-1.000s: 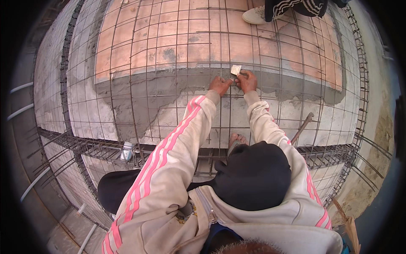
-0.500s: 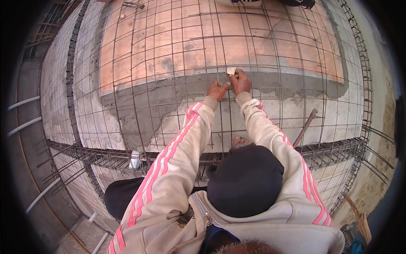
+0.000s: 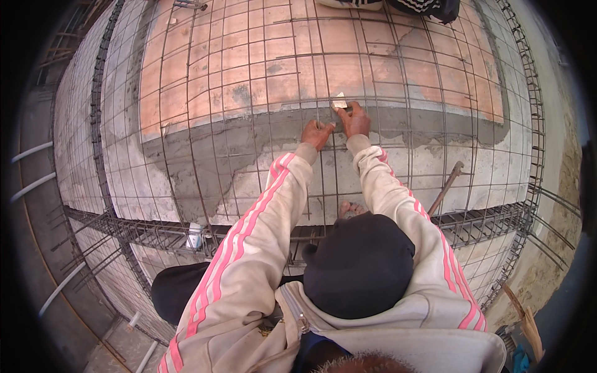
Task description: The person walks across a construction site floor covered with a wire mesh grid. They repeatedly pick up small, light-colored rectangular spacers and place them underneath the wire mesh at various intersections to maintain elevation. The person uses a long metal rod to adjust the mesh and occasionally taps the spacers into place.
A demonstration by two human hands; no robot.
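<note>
A small pale flat piece [image 3: 339,100] juts up from the fingertips of my right hand [image 3: 356,119], which pinches its lower end. Its material is not clear. My left hand [image 3: 316,135] is closed just to the left and slightly nearer, its thumb and fingers drawn together. Whatever those fingers may hold is too small to make out. Both hands are over the rebar mesh [image 3: 323,178], close to the strip of grey mortar [image 3: 273,128] along the near edge of the pinkish board [image 3: 217,74].
A rusty bar tool with a hooked end [image 3: 446,188] lies on the mesh to the right. A white container [image 3: 194,236] stands by the near rebar beam [image 3: 155,229]. At the far edge are a shoe [image 3: 354,4] and a metal tool [image 3: 189,4]. My bare toes [image 3: 352,210] show below my hands.
My left hand has shifted slightly left, widening the gap to my right hand. The pale piece stands more upright in my right fingers. The view has shifted a little.
</note>
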